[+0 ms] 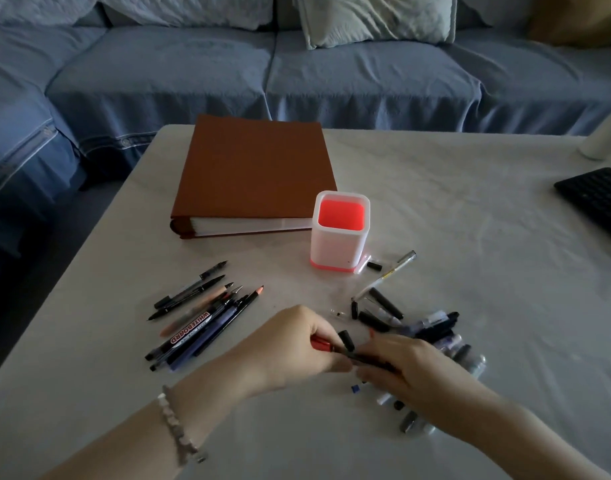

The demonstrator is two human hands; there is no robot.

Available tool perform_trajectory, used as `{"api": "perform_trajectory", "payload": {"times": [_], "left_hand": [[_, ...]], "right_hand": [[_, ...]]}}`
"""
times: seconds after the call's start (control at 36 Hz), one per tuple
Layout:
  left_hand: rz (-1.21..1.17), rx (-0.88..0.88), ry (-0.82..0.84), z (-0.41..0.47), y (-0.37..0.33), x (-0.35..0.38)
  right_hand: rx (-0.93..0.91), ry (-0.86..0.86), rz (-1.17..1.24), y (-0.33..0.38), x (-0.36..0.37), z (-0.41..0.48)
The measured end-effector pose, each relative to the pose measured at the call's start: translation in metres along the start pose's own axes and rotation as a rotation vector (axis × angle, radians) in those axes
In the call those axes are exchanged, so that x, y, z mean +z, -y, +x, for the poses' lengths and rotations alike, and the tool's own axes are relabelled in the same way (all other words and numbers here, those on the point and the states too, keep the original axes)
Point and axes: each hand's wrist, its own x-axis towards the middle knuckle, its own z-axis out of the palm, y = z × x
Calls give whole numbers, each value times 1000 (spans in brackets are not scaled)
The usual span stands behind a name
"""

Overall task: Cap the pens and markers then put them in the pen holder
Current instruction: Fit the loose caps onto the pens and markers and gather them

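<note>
Red at one end and dark along its barrel, a marker (333,348) is held low over the pale surface (470,237) between both hands. The left hand (297,344) pinches the red end and the right hand (411,372) curls round the barrel. A black cap (345,339) stands at the join; which hand holds it I cannot tell. A mismatched cap would likely sit loose and leave the tip free to stain. The right wrist lies over the heap of caps and markers (435,336) and could scatter them. To the left, bare-tipped pens (200,320) fan out. Beyond, the empty pen holder (335,244) looks light enough to tip under a hard drop.
</note>
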Motion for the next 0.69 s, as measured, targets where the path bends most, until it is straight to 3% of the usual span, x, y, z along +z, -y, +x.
{"api": "perform_trajectory", "payload": {"times": [0.08,0.17,0.25,0.36,0.56,0.69], "left_hand": [[-47,-4,-53,20,0,8],[3,-14,-208,48,3,14],[179,-4,-384,79,2,20],[457,7,-425,118,-6,34],[930,25,-348,160,-19,58],[1023,34,-339,166,-19,64]], "right_hand": [[-20,-161,15,-17,3,-6],[185,-348,-10,-37,-6,-17],[450,-401,96,-61,-18,-30],[580,-359,165,-72,-23,-38],[551,-275,-21,-71,-11,-25],[479,-316,-96,-72,-8,-21]]}}
